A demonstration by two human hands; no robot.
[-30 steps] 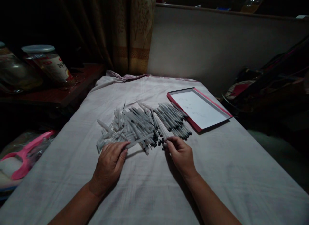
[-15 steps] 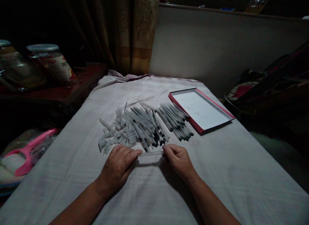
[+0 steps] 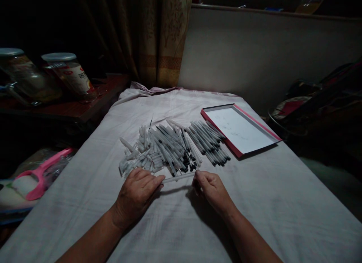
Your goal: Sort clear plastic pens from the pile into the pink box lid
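A slim translucent pen barrel (image 3: pixel 178 178) is stretched between my two hands, a little above the cloth. My left hand (image 3: pixel 139 190) is closed on its left end, thumb along the tube. At the other end, my right hand (image 3: pixel 210 187) pinches it between thumb and fingers; that tip is hidden. Just beyond lies a heap of clear pens with black ends (image 3: pixel 172 146). Small clear pen caps (image 3: pixel 144 159) are piled on its left. To the right, more black-ended pens (image 3: pixel 207 138) lie side by side in a neater group.
A shallow red-edged box lid (image 3: pixel 240 129) with a white inside lies at the right, touching the pens. White cloth (image 3: pixel 175 225) covers the table. Jars (image 3: pixel 69 76) stand on a dark red side table (image 3: pixel 98 101) at left, above a pink-handled item (image 3: pixel 42 176).
My right hand has shifted slightly right and up, so more of the pen barrel shows and it tilts up to the right. The whole view has shifted a little.
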